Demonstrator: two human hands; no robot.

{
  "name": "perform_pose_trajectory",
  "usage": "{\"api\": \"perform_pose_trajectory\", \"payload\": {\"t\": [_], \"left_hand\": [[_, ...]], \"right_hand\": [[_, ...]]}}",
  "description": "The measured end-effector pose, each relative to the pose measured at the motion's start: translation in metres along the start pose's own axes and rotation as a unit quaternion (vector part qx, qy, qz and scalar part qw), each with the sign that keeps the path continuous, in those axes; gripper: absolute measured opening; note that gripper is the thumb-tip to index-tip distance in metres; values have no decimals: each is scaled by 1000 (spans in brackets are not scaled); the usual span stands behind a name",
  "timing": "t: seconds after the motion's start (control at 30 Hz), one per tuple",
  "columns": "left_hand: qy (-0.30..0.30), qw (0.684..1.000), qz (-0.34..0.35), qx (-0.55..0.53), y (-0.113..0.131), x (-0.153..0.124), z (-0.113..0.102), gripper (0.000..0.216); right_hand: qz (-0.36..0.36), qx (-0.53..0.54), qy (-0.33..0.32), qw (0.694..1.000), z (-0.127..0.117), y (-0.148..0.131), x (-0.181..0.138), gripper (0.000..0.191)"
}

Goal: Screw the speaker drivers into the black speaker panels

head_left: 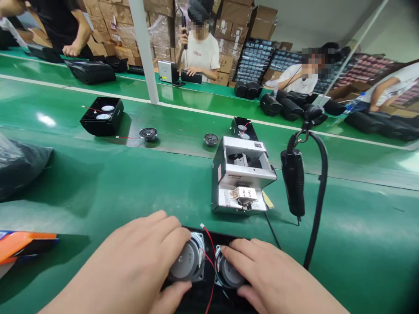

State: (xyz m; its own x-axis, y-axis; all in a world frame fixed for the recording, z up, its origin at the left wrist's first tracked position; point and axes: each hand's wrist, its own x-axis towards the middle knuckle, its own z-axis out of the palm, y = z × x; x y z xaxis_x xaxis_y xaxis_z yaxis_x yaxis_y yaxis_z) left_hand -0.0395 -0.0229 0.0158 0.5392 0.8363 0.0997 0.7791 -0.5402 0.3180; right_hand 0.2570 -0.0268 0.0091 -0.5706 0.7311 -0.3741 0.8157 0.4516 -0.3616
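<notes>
My left hand (pixel 145 255) is closed round a round grey speaker driver (pixel 186 265), its thumb at the near edge and its fingers over the far side. My right hand (pixel 266 270) grips a second speaker driver (pixel 229 271) the same way. Both drivers sit magnet side up, side by side, in a black speaker housing (pixel 198 301); my hands cover parts of their metal frames. Thin red wires (pixel 209 236) run between them, one ending in a small white plug (pixel 202 226) at the housing's far edge.
Beyond the housing stands a silver-and-black screw feeder (pixel 244 174). A black electric screwdriver (pixel 293 183) hangs at right. Farther off lie loose speakers (pixel 148 134) and an open housing (pixel 103 115). A black bag (pixel 19 165) and orange item (pixel 28 244) lie left. Several people work across the bench.
</notes>
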Motion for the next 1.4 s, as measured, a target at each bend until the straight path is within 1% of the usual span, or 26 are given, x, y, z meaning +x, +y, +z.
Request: {"api": "perform_pose_trajectory", "payload": {"t": [0.07,0.13,0.2,0.27,0.3,0.37,0.47,0.57,0.8,0.93,1.0,1.1,1.17,1.23,1.4], "left_hand": [[-68,997,11,16,10,16,7,24],[-127,991,13,39,13,24,13,24],[-175,983,9,58,13,28,17,29],[-224,972,-14,67,14,32,18,34],[-243,967,-28,66,16,34,18,35],[-261,962,-48,56,18,36,16,40],[-270,960,-63,47,20,39,15,46],[-278,956,-78,48,20,40,14,45],[-253,963,-84,37,21,41,14,47],[-269,960,-63,41,20,43,7,55],[-274,960,-51,25,17,42,4,59],[-250,967,-49,-20,11,39,2,46],[-223,973,-46,-43,8,35,4,41],[-210,975,-40,-56,6,32,7,42],[-207,976,-20,-58,7,28,10,33]], "right_hand": [[1,32,9,999,0,1,-2,60],[-8,58,18,998,2,3,-3,59],[-12,70,28,997,5,5,-3,57],[-13,74,33,997,7,7,-3,52],[-14,76,34,996,8,8,-3,51],[-20,80,33,996,9,10,-2,49],[-22,84,33,996,10,12,-1,51],[-17,86,29,996,10,12,-2,54],[-12,111,43,993,14,13,-3,49],[-21,112,59,992,14,14,-3,59],[-24,114,63,991,14,14,-4,57],[-26,117,63,991,14,15,-4,48],[-25,115,56,991,14,15,-4,52],[-21,109,45,993,13,14,-3,58],[-1,93,26,995,11,9,-3,68]]}}
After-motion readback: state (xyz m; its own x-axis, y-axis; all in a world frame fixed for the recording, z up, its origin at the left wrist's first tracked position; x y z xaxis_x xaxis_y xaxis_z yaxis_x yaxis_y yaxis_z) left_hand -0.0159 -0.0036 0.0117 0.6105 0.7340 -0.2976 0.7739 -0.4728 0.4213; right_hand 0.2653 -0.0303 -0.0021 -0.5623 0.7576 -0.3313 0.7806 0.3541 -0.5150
